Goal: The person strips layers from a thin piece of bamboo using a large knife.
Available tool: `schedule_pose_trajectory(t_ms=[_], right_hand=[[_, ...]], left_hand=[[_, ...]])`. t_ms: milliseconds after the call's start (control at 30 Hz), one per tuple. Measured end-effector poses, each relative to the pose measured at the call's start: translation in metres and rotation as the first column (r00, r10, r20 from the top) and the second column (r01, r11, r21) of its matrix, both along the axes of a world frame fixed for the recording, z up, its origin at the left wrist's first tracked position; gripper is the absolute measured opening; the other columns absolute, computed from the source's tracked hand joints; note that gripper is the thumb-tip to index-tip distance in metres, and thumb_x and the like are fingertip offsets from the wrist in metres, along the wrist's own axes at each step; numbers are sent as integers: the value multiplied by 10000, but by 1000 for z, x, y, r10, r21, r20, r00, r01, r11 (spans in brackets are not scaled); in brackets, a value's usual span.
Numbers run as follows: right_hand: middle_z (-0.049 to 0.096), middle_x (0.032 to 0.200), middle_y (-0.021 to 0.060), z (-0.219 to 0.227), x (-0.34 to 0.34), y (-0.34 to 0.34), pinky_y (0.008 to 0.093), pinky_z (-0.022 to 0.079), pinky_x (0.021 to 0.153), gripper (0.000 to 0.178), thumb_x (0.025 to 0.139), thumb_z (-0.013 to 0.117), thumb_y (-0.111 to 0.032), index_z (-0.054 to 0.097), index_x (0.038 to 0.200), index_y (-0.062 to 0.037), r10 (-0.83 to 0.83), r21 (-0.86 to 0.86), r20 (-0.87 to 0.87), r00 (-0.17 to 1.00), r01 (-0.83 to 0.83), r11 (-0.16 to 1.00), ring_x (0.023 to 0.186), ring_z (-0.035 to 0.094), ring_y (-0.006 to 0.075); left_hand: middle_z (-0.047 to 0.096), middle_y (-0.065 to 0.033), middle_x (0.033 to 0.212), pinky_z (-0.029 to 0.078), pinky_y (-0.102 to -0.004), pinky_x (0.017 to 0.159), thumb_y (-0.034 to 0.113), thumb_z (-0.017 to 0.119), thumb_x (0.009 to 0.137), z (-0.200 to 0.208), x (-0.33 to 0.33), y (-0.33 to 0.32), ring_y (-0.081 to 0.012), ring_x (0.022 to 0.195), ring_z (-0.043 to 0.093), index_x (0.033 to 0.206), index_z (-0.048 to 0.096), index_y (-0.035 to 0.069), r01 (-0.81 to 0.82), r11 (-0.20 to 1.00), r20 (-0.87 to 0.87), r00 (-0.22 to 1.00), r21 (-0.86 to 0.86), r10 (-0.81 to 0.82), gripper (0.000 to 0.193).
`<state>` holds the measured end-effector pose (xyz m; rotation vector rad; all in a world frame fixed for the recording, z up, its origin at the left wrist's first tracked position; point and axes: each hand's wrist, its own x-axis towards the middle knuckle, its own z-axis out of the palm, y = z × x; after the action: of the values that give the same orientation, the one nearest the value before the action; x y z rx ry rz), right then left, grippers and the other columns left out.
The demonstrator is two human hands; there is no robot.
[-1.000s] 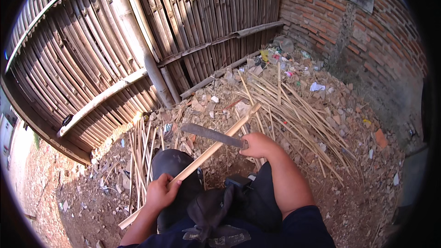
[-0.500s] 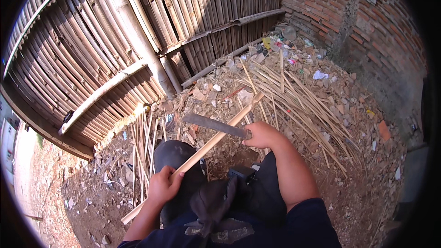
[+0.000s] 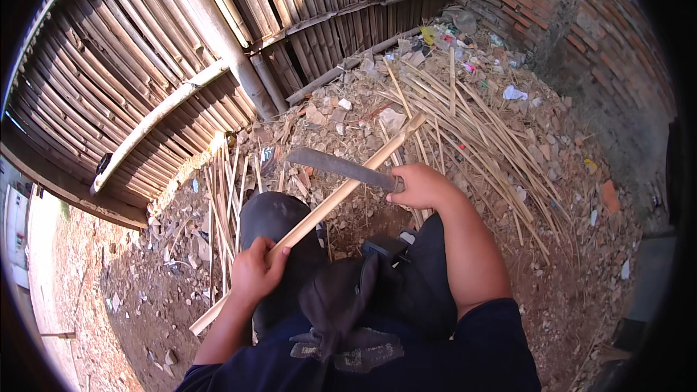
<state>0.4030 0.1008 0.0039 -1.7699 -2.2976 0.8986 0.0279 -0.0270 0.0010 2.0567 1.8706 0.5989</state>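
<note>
A long split bamboo strip (image 3: 320, 212) slants across my lap, from low on the left up to the right. Near its lower part my left hand (image 3: 260, 268) is closed round it, thumb along the top. My right hand (image 3: 420, 187) grips a machete (image 3: 335, 165) by its handle, which is mostly hidden in the fingers. The broad dark blade points left and lies across the upper half of the strip; whether it touches the bamboo I cannot tell.
Many thin bamboo strips (image 3: 486, 152) lie piled on the rubble ahead to the right. Several more (image 3: 223, 203) lean beside my left knee (image 3: 274, 218). A bamboo wall (image 3: 160, 51) stands at the left and back, a brick wall (image 3: 501, 0) at the right. Litter and stones cover the ground.
The view has tipped slightly, so the walls sit higher. My right hand and the machete appear a little higher against my lap; both grips stay the same.
</note>
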Motion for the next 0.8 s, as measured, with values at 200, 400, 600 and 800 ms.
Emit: schedule_pose_trajectory(t_ms=[200, 400, 600, 800], right_hand=[[729, 947, 172, -6, 0, -1, 464, 549, 819, 394, 811, 820, -345, 718, 1088, -82, 2, 15, -13, 1000, -2, 1000, 949, 709, 359], [731, 967, 175, -9, 2, 1, 468, 550, 828, 403, 818, 816, -353, 713, 1106, -91, 4, 6, -25, 1000, -4, 1000, 963, 708, 365], [731, 1001, 180, -5, 0, 0, 471, 550, 847, 422, 820, 817, -367, 712, 1124, -94, 0, -5, 6, 1000, 0, 1000, 984, 706, 370], [731, 1021, 182, -6, 1, 0, 471, 549, 856, 427, 822, 816, -369, 709, 1133, -97, 3, 6, 1, 1000, -3, 1000, 996, 704, 377]], left_hand=[[645, -167, 640, 519, -484, 582, 378, 724, 941, -1, 0, -1, -400, 608, 668, 927, 626, 59, 4, 1000, 18, 1000, 6, -4, 333], [638, -159, 637, 513, -457, 574, 353, 728, 942, 1, 2, -1, -382, 602, 669, 921, 623, 50, 2, 1000, 21, 1000, 8, -2, 322], [640, -162, 649, 515, -440, 581, 328, 730, 944, 0, 2, -2, -372, 610, 678, 917, 622, 40, 3, 1000, 7, 1000, 8, -3, 309], [647, -160, 645, 522, -465, 578, 348, 724, 946, 0, 3, -2, -382, 606, 677, 925, 622, 56, 7, 1000, 3, 1000, 18, -7, 310]])
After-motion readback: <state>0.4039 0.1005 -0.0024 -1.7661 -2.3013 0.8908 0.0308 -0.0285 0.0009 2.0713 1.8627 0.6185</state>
